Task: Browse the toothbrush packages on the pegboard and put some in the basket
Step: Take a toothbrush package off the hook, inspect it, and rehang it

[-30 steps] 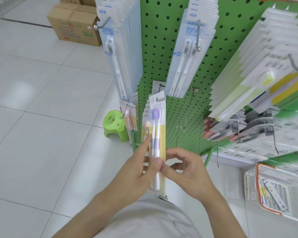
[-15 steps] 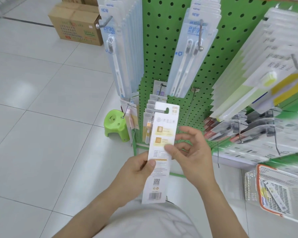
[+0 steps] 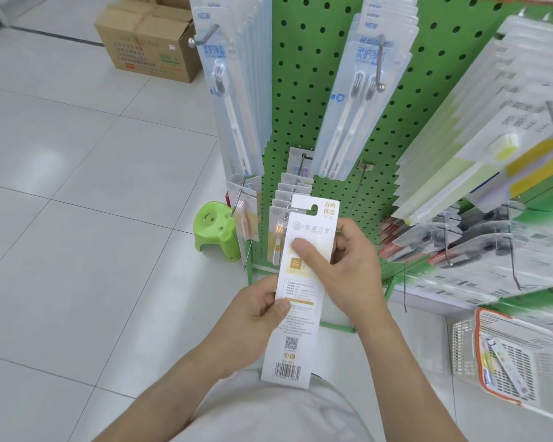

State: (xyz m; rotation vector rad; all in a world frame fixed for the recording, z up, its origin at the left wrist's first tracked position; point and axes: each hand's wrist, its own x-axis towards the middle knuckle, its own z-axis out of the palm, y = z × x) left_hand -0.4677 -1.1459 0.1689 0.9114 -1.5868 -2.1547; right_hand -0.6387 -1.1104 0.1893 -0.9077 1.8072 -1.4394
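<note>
In the middle of the frame a person holds a long white toothbrush package (image 3: 300,291) upright with its printed back facing up toward the camera; a barcode sits at its lower end and a hang hole at its top. The left hand (image 3: 256,317) grips the package's left edge about halfway down, thumb pressed on the card face. The right hand (image 3: 348,266) pinches it higher up, thumb flat across the front and fingers curled behind the right edge.

Just behind the package stands a green pegboard (image 3: 300,90) running up the centre of the frame. Tall pale-blue packs (image 3: 233,90) hang from a hook at upper left of the board, and a second row of twin-brush packs (image 3: 358,100) hangs at upper centre. Lower down, right behind the held card's top, a short stack of small packs (image 3: 280,224) hangs on a peg. On the right side of the frame, blurred rows of white and yellow packs (image 3: 479,135) fan out on another panel.

At the lower right corner a white basket (image 3: 460,349) with an orange rim sits on the floor, well apart from the hands, with a couple of packs lying in it. A small green stool (image 3: 216,231) stands on the tiled floor (image 3: 77,218) left of the board, and a cardboard box (image 3: 147,43) rests at upper left.
</note>
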